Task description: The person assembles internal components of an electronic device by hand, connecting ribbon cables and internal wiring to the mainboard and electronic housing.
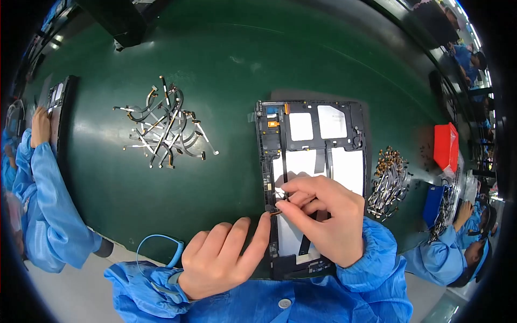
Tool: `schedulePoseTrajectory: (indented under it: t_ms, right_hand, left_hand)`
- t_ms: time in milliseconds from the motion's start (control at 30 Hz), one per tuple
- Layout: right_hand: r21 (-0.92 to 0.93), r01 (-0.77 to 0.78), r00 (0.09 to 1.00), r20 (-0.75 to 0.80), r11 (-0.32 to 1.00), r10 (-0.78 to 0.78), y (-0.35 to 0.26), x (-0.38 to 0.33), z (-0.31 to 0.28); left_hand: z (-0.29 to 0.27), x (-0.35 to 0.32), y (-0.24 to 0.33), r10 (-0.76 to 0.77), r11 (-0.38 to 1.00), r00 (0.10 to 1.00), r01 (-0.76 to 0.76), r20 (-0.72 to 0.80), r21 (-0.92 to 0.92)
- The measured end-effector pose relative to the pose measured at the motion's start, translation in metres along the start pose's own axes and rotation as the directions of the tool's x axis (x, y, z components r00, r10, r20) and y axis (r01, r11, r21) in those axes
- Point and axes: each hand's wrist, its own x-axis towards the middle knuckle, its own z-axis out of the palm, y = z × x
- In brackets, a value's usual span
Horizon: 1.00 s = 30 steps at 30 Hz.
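An opened tablet frame [312, 142] with black inner structure and white panels lies on the green mat in front of me. My right hand [323, 212] rests over its lower middle, with thumb and fingertips pinched on a small flat cable end [277, 211] at the frame's left edge. My left hand [223, 258] lies beside the frame's lower left corner, and its index fingertip touches the same spot on the left edge. Both sleeves are blue. The frame's lower part is hidden under my right hand.
A pile of loose flex cables [164, 124] lies on the mat at upper left. A heap of small connector cables [389, 180] sits right of the frame, with a red bin [446, 145] and a blue bin [432, 203] beyond. Co-workers in blue sleeves sit at left [46, 177] and right [452, 253].
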Motion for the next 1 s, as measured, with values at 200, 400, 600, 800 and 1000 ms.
schedulePoseTrajectory:
  t_ms: [200,400,600,800,1000]
  right_hand:
    - [0.027,-0.033,0.999,0.019,0.999,0.032,0.000,0.001,0.000]
    - [-0.008,-0.020,1.000,0.021,1.000,0.020,-0.002,0.000,-0.002]
    - [-0.029,-0.009,1.000,0.027,1.000,0.010,0.004,0.001,-0.003]
    - [0.000,-0.010,0.997,0.076,1.000,0.010,-0.001,0.003,-0.009]
    - [0.008,-0.078,0.996,0.047,0.997,0.077,0.005,0.012,-0.016]
  left_hand:
    - [0.003,0.007,-0.008,0.129,0.991,0.992,-0.128,-0.016,0.048]
    - [-0.003,0.016,-0.017,0.260,0.963,0.966,-0.259,-0.002,0.080]
    - [-0.007,0.019,-0.022,0.346,0.934,0.935,-0.351,0.072,0.063]
    - [-0.001,0.010,0.003,0.293,0.949,0.951,-0.301,-0.094,-0.088]
    - [0.012,0.014,0.011,0.236,0.952,0.970,-0.244,-0.062,-0.187]
